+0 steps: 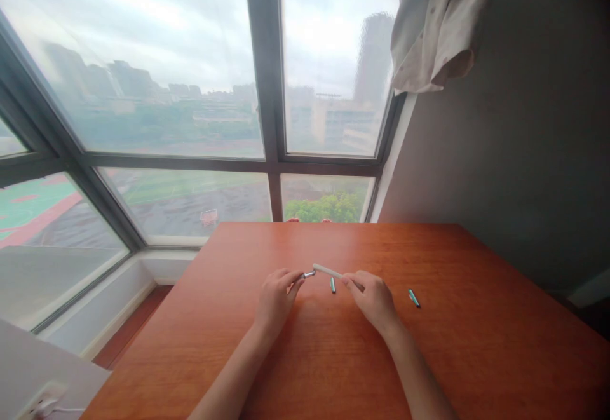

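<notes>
Our left hand [279,296] pinches a slim silvery metal piece [309,274] above the middle of the wooden table [200,331], while our right hand [374,299] grips a pale rod [326,270] there, its tip nearly meeting the metal (contact, we cannot confirm). We judge we're bringing both together; next seems to need careful aligning. On the table's right lies one teal-and-black strip [414,298], a second strip [333,285] near its middle. Beyond it, a window frame [269,58].
</notes>
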### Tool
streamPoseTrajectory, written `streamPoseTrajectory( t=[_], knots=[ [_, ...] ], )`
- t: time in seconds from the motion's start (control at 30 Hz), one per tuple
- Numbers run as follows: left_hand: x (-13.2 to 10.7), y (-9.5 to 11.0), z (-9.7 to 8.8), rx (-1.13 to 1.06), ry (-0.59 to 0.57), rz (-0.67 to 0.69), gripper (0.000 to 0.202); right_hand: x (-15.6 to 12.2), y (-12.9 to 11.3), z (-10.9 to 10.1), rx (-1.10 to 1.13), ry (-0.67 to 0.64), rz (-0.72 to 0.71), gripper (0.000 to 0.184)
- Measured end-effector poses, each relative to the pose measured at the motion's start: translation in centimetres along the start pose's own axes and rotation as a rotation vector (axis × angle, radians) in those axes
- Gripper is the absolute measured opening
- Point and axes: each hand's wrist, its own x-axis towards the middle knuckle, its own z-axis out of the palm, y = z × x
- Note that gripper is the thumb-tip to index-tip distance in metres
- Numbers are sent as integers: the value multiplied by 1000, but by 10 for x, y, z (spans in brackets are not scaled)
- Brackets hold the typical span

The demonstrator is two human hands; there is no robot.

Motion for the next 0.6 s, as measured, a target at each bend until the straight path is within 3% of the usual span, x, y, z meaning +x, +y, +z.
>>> streamPoseTrajectory(
  t=[0.33, 0.6],
  knots=[
    [1, 1, 1, -30, 11, 27, 19, 0, 0, -1, -59, 60, 48, 36],
    [2, 5, -1, -74, 22, 22, 20, 1, 1, 1, 100, 37, 40, 36]
  ],
)
